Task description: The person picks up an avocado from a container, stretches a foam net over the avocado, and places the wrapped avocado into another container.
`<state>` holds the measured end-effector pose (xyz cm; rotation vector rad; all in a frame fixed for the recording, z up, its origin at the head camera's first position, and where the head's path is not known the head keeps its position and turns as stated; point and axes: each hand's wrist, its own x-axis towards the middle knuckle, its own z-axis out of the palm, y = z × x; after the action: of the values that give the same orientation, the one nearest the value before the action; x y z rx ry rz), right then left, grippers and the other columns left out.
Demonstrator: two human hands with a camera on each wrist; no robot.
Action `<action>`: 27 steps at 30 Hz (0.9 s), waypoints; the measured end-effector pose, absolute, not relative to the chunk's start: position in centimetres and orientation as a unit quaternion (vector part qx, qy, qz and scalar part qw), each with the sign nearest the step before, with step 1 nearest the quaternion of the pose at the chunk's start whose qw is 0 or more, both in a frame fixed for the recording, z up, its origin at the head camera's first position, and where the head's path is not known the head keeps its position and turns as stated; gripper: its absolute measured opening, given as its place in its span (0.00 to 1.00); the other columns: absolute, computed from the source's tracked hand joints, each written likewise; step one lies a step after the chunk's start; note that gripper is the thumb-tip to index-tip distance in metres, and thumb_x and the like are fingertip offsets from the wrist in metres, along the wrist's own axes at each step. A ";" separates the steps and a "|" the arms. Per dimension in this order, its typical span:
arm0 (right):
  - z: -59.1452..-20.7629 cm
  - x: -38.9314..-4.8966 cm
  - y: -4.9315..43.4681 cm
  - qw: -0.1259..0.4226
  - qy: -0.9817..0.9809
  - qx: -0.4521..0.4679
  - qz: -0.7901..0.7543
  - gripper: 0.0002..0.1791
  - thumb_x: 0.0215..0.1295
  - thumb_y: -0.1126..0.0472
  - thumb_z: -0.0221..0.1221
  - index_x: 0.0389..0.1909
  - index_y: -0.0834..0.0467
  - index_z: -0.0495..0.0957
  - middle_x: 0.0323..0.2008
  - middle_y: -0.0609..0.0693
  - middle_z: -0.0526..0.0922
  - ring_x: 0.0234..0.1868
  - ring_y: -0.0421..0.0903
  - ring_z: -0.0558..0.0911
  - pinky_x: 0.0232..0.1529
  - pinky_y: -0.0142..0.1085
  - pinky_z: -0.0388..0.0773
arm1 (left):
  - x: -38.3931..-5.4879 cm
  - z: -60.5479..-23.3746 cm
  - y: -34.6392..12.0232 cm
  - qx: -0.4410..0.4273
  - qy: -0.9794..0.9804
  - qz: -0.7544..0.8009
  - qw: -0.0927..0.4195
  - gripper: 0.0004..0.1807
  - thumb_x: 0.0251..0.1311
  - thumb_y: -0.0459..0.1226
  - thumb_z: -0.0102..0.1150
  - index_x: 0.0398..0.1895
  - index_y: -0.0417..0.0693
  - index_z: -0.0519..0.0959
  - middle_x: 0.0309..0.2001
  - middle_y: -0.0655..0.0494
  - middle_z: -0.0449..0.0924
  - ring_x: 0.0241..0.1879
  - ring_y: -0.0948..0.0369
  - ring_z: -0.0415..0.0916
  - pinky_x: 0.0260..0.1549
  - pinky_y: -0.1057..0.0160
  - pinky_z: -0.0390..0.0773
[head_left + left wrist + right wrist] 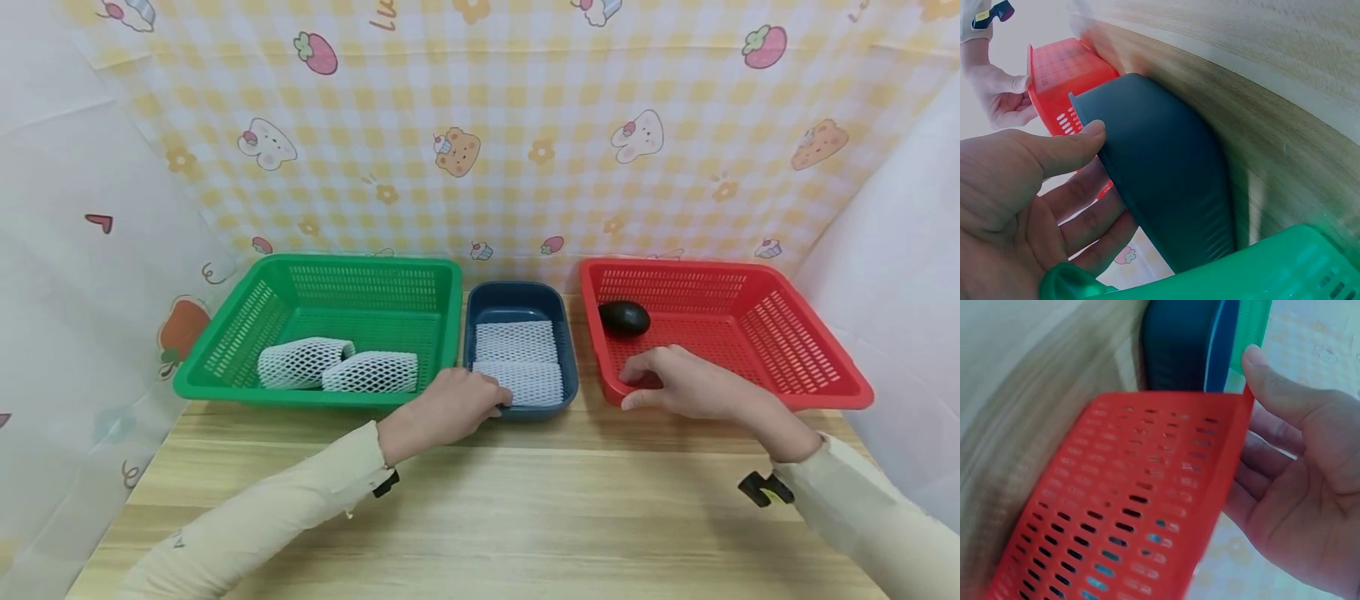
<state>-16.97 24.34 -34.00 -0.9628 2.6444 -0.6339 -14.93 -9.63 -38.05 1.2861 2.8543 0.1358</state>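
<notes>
My left hand (pixel 459 405) is over the front left corner of a dark blue tray (pixel 570 377). In the left wrist view, its thumb is at the tray's rim and its other fingers reach behind the wall, their tips hidden. Two white foam net sleeves (pixel 516 342) lie flat in the tray, the front one beside the left fingertips. My right hand (pixel 678 383) bends over the front left corner of a red basket (pixel 795 398), thumb and fingers apart on either side of the rim. A dark, glossy avocado (pixel 625 317) rests behind it in the basket.
On the left stands a green basket (pixel 247 393) with two rounded, net-covered items (pixel 372 372) near its front. The containers line up on a wooden table (pixel 525 500) before a checked curtain (pixel 525 108). White sheets hang at both sides.
</notes>
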 end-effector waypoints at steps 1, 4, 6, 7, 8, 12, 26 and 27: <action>-33.8 -17.1 24.5 0.131 0.907 -0.337 -0.217 0.19 0.58 0.47 0.73 0.47 0.52 0.87 0.35 0.36 0.83 0.35 0.38 0.80 0.39 0.38 0.81 | -14.9 -38.0 -9.6 0.411 0.911 0.042 0.004 0.04 0.65 0.39 0.69 0.40 0.55 0.87 0.35 0.61 0.85 0.29 0.61 0.81 0.24 0.62 0.77; -33.4 -17.6 25.2 0.133 0.901 -0.352 -0.218 0.20 0.60 0.47 0.72 0.49 0.52 0.87 0.39 0.37 0.85 0.37 0.37 0.82 0.42 0.40 0.83 | -15.0 -38.0 -9.6 0.412 0.911 0.036 0.002 0.04 0.65 0.39 0.69 0.41 0.55 0.87 0.35 0.60 0.85 0.30 0.61 0.81 0.24 0.62 0.78; -33.1 -18.0 25.8 0.124 0.899 -0.357 -0.220 0.19 0.60 0.48 0.72 0.49 0.52 0.87 0.39 0.37 0.85 0.38 0.36 0.82 0.43 0.40 0.83 | -14.9 -37.9 -9.6 0.412 0.910 0.031 0.001 0.04 0.65 0.39 0.68 0.42 0.55 0.87 0.36 0.60 0.86 0.30 0.60 0.82 0.24 0.62 0.78; -32.9 -18.3 26.1 0.118 0.899 -0.359 -0.220 0.18 0.60 0.49 0.72 0.48 0.52 0.87 0.39 0.37 0.85 0.38 0.36 0.82 0.42 0.39 0.83 | -14.9 -37.9 -9.6 0.413 0.910 0.029 0.000 0.05 0.65 0.39 0.69 0.42 0.55 0.87 0.36 0.60 0.86 0.30 0.60 0.82 0.24 0.62 0.78; -32.7 -18.5 26.4 0.111 0.900 -0.360 -0.218 0.17 0.61 0.49 0.72 0.47 0.52 0.87 0.39 0.37 0.85 0.38 0.36 0.82 0.42 0.38 0.83 | -14.9 -37.9 -9.6 0.413 0.910 0.027 -0.001 0.05 0.65 0.39 0.69 0.42 0.55 0.87 0.36 0.60 0.86 0.30 0.60 0.82 0.24 0.61 0.78; -31.7 -19.4 27.6 0.098 0.908 -0.348 -0.213 0.15 0.60 0.52 0.73 0.45 0.52 0.87 0.38 0.37 0.85 0.38 0.36 0.83 0.41 0.36 0.82 | -14.8 -38.0 -9.6 0.413 0.910 0.021 -0.001 0.06 0.65 0.39 0.69 0.43 0.55 0.88 0.36 0.60 0.86 0.31 0.60 0.82 0.24 0.61 0.79; -30.2 -22.8 32.0 0.199 0.938 -0.242 -0.148 0.35 0.58 0.49 0.74 0.60 0.67 0.78 0.54 0.57 0.82 0.53 0.60 0.81 0.50 0.54 0.79 | -14.9 -38.1 -9.5 0.417 0.909 0.018 -0.010 0.05 0.65 0.39 0.69 0.43 0.56 0.88 0.36 0.60 0.86 0.30 0.60 0.82 0.23 0.62 0.78; -30.2 -23.1 32.3 0.214 0.936 -0.239 -0.144 0.37 0.57 0.48 0.74 0.60 0.67 0.77 0.55 0.58 0.81 0.54 0.61 0.80 0.50 0.55 0.79 | -14.9 -38.1 -9.5 0.417 0.909 0.019 -0.011 0.05 0.65 0.39 0.69 0.43 0.55 0.88 0.36 0.60 0.86 0.30 0.60 0.82 0.23 0.62 0.78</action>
<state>-23.06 32.25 -30.24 -0.6642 2.5973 -0.3989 -14.88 -9.54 -38.08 1.3191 2.8752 0.0593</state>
